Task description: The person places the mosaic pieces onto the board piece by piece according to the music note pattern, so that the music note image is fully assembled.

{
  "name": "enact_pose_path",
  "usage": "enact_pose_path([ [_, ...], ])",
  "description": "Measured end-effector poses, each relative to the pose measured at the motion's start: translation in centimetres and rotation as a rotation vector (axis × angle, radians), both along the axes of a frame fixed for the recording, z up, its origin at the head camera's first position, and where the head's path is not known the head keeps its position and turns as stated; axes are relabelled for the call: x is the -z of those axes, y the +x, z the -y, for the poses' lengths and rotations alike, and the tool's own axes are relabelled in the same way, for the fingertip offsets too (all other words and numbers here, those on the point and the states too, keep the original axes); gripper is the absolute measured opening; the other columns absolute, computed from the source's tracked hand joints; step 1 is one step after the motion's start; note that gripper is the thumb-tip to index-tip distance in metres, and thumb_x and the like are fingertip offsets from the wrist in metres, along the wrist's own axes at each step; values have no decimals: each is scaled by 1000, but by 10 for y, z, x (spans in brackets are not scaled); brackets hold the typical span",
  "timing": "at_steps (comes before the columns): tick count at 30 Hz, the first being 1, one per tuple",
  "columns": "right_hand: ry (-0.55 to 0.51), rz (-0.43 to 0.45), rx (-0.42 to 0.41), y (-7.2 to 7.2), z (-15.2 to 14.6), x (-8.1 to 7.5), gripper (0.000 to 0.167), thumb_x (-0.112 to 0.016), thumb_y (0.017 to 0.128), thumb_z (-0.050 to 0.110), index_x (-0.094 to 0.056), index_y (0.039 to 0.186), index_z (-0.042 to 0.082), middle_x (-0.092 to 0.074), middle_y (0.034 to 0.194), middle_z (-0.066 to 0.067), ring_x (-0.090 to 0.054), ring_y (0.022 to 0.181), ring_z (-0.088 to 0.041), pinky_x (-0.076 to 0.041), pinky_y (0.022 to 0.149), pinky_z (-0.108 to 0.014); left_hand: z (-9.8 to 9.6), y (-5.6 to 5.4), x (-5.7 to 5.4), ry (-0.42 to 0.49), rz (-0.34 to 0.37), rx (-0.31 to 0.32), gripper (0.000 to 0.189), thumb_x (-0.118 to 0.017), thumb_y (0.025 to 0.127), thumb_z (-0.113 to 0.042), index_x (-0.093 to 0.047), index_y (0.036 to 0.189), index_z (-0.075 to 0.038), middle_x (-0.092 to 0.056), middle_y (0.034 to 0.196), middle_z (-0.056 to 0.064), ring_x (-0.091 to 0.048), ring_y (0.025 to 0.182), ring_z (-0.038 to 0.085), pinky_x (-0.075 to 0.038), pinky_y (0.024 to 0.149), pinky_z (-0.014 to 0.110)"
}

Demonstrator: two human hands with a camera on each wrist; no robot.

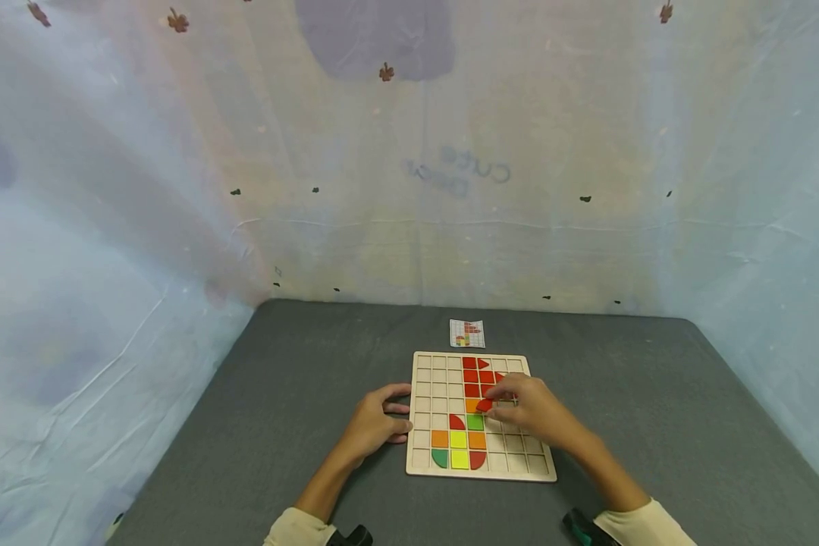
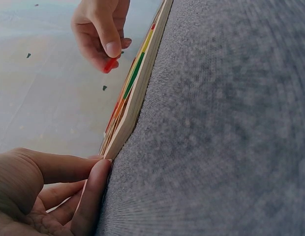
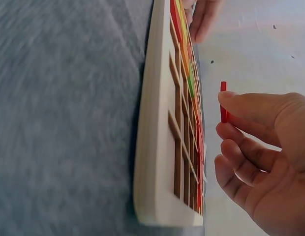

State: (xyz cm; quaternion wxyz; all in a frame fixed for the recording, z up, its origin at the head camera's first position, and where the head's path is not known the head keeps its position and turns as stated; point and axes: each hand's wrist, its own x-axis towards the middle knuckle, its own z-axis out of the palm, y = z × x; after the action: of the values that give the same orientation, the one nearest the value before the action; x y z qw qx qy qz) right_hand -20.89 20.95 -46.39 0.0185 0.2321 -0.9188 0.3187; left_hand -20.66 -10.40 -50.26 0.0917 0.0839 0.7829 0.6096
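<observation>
A wooden grid board (image 1: 426,377) lies on the dark grey cloth with coloured tiles set in some of its cells. My left hand (image 1: 374,421) is at the board's left edge, and in the left wrist view its thumb and forefinger pinch that edge. Above the middle of the board my right hand (image 1: 535,409) pinches a thin red tile (image 3: 223,102) between thumb and forefinger, held up off the surface. Near that tile sit a green square tile (image 1: 475,422) and an orange tile (image 1: 472,406), partly covered by the red one in the head view.
Behind the board lies a small printed pattern card (image 1: 467,334). Red tiles (image 1: 470,376) fill cells toward the far side; yellow tiles (image 1: 459,449) are set at the near side. A pale printed curtain (image 1: 382,258) hangs round the grey-covered table (image 1: 314,364).
</observation>
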Motion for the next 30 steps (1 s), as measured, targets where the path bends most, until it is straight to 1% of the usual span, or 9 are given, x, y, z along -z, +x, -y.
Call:
enact_pose_path([
  [2,-2,13,-5,0,4,0,19,-83,91,16,-81,109,10,-74,106,1,-65,99,-18,-58,86,-39,0,0,1,-1,1,-1,65,-79,85,6,-60,147,-2,-71,118,20,-74,96,23,-67,67,35],
  [6,-2,39,-23,0,11,1,18,-83,92,17,-81,110,12,-73,105,3,-63,97,-17,-56,83,-34,1,0,1,1,2,-1,65,-79,85,6,-61,146,-2,-71,118,20,-74,96,23,-67,67,35],
  [11,-19,46,-53,0,21,1,19,-84,91,16,-81,109,11,-74,103,5,-63,93,-17,-55,80,-29,0,-1,2,-1,6,-3,65,-79,84,6,-61,146,-3,-71,117,19,-74,95,22,-67,67,35],
  [19,0,44,-59,0,36,1,21,-85,90,17,-81,110,10,-76,104,5,-66,98,-20,-56,87,-36,0,1,0,23,2,-2,67,-80,84,7,-59,147,1,-70,118,22,-74,95,25,-68,67,39],
  [23,-7,49,-67,1,43,1,20,-85,90,15,-82,109,10,-77,104,3,-64,97,-19,-55,88,-37,-1,2,-1,34,6,-3,67,-80,84,8,-58,148,2,-70,119,23,-75,95,26,-68,67,42],
  [26,6,51,-64,2,47,2,20,-85,90,18,-82,109,11,-76,105,4,-62,97,-17,-55,89,-39,-1,3,-1,39,8,-1,67,-80,84,7,-58,148,2,-70,120,24,-75,96,27,-68,68,42],
  [28,10,58,-66,1,50,3,20,-85,90,18,-81,109,12,-75,105,4,-60,95,-15,-55,88,-38,0,2,0,38,2,4,68,-79,84,8,-57,148,2,-70,120,24,-75,97,27,-68,67,42],
  [30,10,59,-73,0,53,4,20,-85,91,18,-81,109,13,-75,103,5,-60,93,-14,-55,85,-35,0,1,0,34,-2,8,67,-79,84,8,-57,148,3,-70,120,24,-75,97,27,-68,67,41],
])
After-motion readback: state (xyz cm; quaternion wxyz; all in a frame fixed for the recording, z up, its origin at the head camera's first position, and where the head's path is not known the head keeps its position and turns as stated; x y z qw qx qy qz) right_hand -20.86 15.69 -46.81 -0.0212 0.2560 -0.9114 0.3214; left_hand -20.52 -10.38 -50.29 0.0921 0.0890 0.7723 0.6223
